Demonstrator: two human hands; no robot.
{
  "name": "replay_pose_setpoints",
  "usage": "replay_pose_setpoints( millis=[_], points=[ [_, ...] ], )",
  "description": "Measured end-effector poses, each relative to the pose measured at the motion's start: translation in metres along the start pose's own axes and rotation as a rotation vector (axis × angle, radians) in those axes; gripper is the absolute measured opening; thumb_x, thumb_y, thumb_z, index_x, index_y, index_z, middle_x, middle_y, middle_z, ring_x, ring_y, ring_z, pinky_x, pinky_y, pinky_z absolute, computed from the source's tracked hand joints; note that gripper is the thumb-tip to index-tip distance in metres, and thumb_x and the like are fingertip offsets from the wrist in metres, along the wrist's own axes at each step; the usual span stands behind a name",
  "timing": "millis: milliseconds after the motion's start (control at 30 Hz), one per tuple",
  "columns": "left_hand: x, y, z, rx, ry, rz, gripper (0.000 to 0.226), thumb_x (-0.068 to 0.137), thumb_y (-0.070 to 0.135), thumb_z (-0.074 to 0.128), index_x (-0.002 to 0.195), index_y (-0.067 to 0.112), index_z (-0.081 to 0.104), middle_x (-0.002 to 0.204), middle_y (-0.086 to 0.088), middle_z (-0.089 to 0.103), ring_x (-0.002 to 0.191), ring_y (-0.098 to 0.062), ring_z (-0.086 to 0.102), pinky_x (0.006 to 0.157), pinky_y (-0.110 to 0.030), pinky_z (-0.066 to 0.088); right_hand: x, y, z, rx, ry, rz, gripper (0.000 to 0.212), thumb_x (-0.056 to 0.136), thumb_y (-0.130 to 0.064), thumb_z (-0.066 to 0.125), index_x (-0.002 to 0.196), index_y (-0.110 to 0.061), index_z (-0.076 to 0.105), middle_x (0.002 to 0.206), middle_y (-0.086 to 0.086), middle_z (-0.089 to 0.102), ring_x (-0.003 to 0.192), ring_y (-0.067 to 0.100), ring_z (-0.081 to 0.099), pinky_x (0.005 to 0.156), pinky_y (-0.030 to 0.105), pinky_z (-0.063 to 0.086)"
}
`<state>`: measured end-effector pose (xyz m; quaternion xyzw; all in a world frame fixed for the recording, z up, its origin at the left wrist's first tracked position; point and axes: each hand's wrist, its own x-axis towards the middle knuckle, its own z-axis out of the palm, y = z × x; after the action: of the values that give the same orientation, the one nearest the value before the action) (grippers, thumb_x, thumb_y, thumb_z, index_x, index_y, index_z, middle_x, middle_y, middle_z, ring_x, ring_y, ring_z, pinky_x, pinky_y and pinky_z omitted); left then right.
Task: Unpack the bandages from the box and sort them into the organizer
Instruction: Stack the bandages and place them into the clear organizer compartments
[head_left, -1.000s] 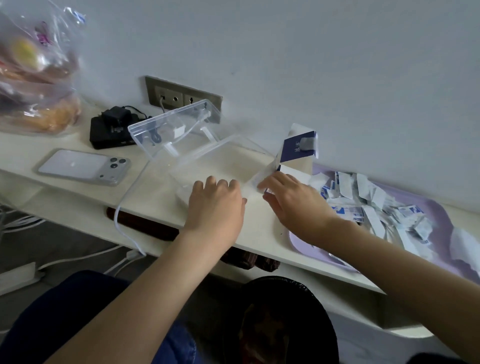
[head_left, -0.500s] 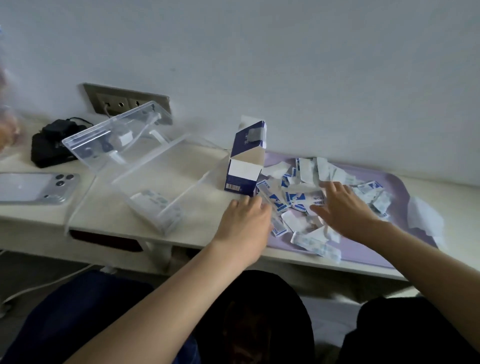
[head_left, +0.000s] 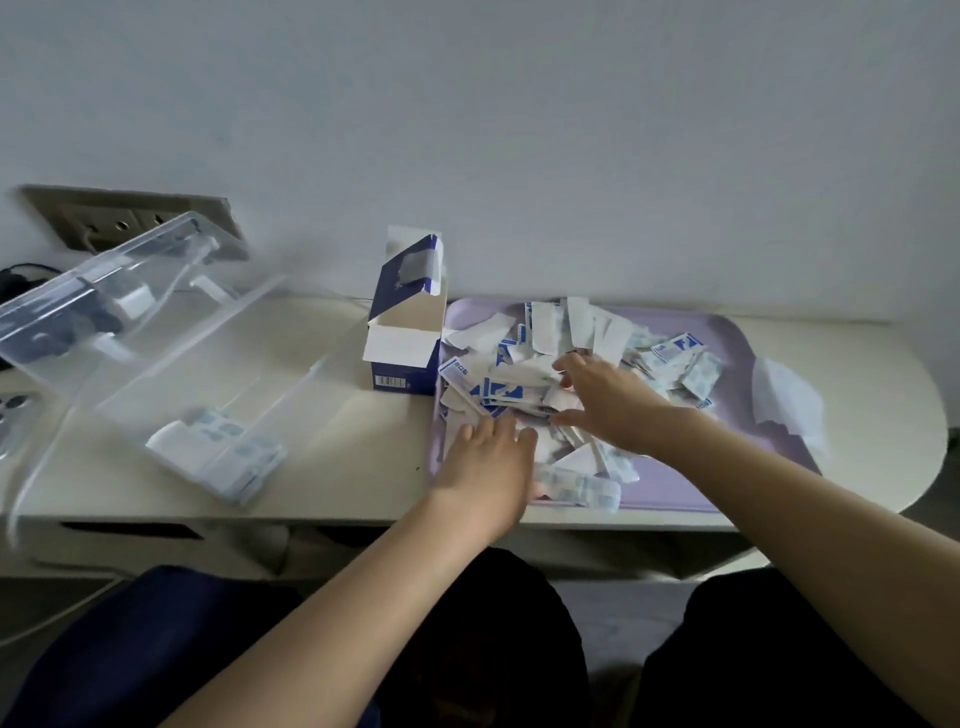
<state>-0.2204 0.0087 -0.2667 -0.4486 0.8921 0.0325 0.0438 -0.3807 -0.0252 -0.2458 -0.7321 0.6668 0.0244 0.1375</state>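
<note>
Nearest, both forearms reach out over dark-clothed knees to the white rounded table (head_left: 337, 447). The left hand (head_left: 485, 467) lies flat with its fingers straight and close together, resting on the near-left edge of the loose heap of white-and-blue paper-wrapped bandages (head_left: 524, 374); it pinches nothing that I can see. Just beyond it and to its right, the right hand (head_left: 608, 400) is spread over the middle of the heap, thumb held apart from the fingers, pressing or raking the wrappers, not gripping one. The heap lies under and around both hands on a flat lilac plastic tray (head_left: 675, 499), and a loose white paper sheet (head_left: 784, 400) lies well to the right of the right hand. Just left of the fingertips stands the blue-and-white cardboard box (head_left: 405, 338), its top flaps open and apparently emptied, so the unpacking looks done. Well to the left of the left hand sits the clear plastic organizer with its hinged lid raised (head_left: 171, 332), holding one small stack of bandages (head_left: 223, 457) at its near end; most of the sorting seems left to do. The box bears a barcode low on its front, but no brand is legible, and the wrappers' blue print is too small to read.
</note>
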Motion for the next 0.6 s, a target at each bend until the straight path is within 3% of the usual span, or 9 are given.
replay_pose_setpoints(
  millis=[133,300,467,600],
  points=[
    [0.008,-0.001,-0.005,-0.039,0.064,-0.054,0.045,0.095,0.037,0.047,0.131,0.011,0.039,0.131,-0.011,0.040,0.122,-0.029,0.040,0.099,-0.037,0.031,0.001,0.002,0.002,-0.021,0.030,-0.055,0.052,0.089,-0.032,0.060,0.134,-0.017,0.039,0.133,0.004,0.044,0.123,0.022,0.044,0.098,0.039,0.040],
    [0.025,-0.015,-0.013,-0.044,0.218,-0.042,0.033,0.096,0.020,0.047,0.128,0.014,0.039,0.128,-0.007,0.041,0.116,-0.025,0.043,0.095,-0.034,0.033,-0.002,-0.003,0.002,-0.048,0.031,-0.099,0.037,0.089,-0.035,0.057,0.124,-0.022,0.052,0.121,0.000,0.052,0.109,0.023,0.053,0.088,0.036,0.045],
    [0.030,-0.023,-0.003,-0.072,0.061,-0.045,0.051,0.096,0.016,0.046,0.144,0.017,0.028,0.142,-0.004,0.037,0.128,-0.026,0.034,0.105,-0.036,0.028,-0.002,-0.001,0.004,0.017,0.022,-0.117,0.033,0.092,-0.018,0.055,0.125,-0.020,0.050,0.117,0.005,0.062,0.103,0.029,0.060,0.086,0.042,0.049],
    [0.031,-0.024,-0.003,-0.021,0.035,-0.052,0.057,0.088,-0.002,0.044,0.142,0.014,0.033,0.134,-0.007,0.040,0.124,-0.028,0.035,0.106,-0.038,0.029,-0.006,0.009,-0.004,0.021,0.115,-0.065,0.022,0.096,-0.011,0.046,0.115,-0.016,0.056,0.104,0.007,0.066,0.088,0.030,0.062,0.076,0.038,0.051]
  ],
)
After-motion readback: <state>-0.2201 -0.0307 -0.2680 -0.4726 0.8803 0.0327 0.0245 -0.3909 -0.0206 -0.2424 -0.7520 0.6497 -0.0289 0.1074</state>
